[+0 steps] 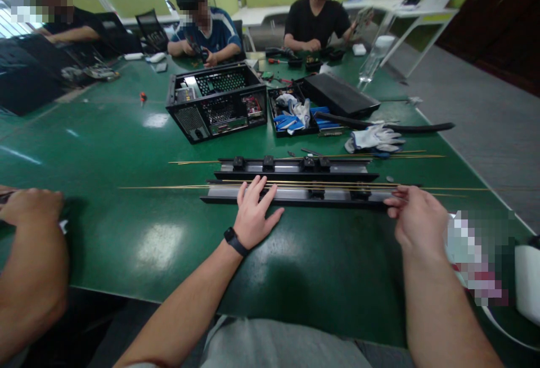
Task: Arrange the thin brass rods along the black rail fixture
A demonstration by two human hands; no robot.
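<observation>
Across the green table lies a near black metal channel (291,200), with several thin brass-coloured rods (320,184) running along it and past its ends. My left hand (254,213), wearing a dark wristband, rests palm down with spread fingers over the rods and the near channel. At the channel's right end, my right hand (417,219) has its thumb and fingers pinched around a thin rod; how many rods are in the pinch is hidden. Just behind lies a second black channel (291,169) with small dark blocks in it and thin rods beside it.
An open computer case (219,101) stands beyond the channels. Right of it are a black tray (273,110) holding gloves, a black panel (337,95), a black tube (417,128) and white gloves (375,138). Another person's arm (36,261) reaches in at left. Several people sit around the table.
</observation>
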